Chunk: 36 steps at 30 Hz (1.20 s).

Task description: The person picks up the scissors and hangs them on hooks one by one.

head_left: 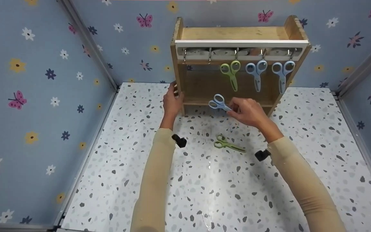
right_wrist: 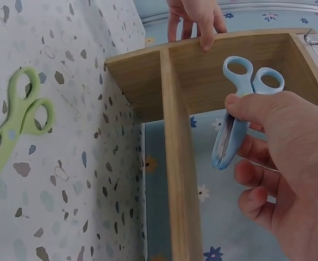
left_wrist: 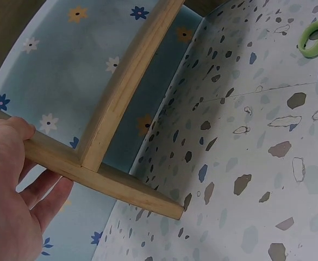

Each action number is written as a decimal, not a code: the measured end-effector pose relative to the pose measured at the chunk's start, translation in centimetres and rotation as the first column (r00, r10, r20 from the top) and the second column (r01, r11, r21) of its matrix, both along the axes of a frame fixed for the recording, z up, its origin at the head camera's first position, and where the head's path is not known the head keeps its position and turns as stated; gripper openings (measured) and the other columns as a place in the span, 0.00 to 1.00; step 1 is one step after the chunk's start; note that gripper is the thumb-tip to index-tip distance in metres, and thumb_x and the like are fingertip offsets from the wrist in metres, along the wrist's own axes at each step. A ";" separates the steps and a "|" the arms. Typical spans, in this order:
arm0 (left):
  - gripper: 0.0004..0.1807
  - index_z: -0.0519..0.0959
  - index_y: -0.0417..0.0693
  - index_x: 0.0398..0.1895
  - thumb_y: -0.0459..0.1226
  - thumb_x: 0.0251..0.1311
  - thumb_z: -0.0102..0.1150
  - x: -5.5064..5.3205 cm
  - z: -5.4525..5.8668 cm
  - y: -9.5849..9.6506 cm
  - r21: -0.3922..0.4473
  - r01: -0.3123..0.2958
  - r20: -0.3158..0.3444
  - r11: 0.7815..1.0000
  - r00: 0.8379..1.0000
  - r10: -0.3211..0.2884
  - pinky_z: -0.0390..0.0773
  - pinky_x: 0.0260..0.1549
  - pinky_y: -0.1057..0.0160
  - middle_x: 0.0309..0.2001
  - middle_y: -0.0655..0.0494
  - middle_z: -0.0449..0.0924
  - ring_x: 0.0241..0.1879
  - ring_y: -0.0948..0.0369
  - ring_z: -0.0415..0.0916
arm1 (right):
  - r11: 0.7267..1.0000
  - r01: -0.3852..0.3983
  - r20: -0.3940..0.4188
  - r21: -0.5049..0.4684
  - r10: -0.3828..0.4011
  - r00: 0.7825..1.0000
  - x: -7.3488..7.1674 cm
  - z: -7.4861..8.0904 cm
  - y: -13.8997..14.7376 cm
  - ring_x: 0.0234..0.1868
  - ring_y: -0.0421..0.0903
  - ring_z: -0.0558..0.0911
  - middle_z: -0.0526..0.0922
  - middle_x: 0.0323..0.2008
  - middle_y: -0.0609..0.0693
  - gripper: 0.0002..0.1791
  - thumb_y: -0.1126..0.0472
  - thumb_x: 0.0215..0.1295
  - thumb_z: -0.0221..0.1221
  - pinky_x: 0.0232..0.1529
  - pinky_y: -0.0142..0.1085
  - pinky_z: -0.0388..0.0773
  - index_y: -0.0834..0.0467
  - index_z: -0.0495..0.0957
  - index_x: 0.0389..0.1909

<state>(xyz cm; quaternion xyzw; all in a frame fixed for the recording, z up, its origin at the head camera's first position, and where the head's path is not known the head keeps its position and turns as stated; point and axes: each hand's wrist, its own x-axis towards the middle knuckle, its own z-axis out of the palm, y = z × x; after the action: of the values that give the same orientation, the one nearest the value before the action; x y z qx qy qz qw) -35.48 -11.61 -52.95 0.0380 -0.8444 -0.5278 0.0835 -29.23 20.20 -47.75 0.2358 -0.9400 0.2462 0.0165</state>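
My right hand pinches blue scissors by the blades between thumb and forefinger, handle loops pointing up and away, in front of the wooden rack. The right wrist view shows the scissors with blades together and the other fingers loosely curled. My left hand grips the rack's left side panel, thumb on one side and fingers on the other, as the left wrist view shows with the panel's edge. Green scissors lie on the tabletop between my forearms.
On the rack's white hook rail hang green scissors and two blue pairs; the two left hooks hold nothing. Patterned walls enclose the speckled table on the left, back and right.
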 end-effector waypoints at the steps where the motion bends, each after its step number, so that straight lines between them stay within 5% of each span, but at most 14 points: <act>1: 0.32 0.65 0.53 0.88 0.40 0.87 0.57 0.0 0.0 0.0 -0.001 0.000 -0.002 1.000 1.000 0.000 0.83 0.75 0.42 0.82 0.43 0.76 0.78 0.45 0.79 | 1.000 -0.001 -0.002 -0.002 0.001 1.000 0.0 0.1 -0.1 0.38 0.58 0.87 0.92 0.40 0.59 0.12 0.55 0.77 0.71 0.42 0.53 0.84 0.59 0.85 0.49; 36: 0.32 0.65 0.48 0.88 0.38 0.86 0.57 -0.1 -0.2 -0.2 0.009 0.022 -0.048 1.000 0.999 -0.021 0.86 0.71 0.42 0.80 0.39 0.77 0.77 0.42 0.80 | 1.000 -0.018 -0.107 -0.025 0.016 0.994 -0.8 3.8 -2.2 0.37 0.57 0.86 0.91 0.38 0.59 0.11 0.55 0.78 0.70 0.41 0.53 0.82 0.59 0.85 0.48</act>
<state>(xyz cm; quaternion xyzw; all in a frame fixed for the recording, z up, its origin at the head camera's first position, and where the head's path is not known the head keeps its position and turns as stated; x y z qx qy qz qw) -35.53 -11.82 -53.12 0.0167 -0.8399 -0.5336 0.0981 -30.01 17.96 -44.00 0.2564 -0.9324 0.2454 0.0678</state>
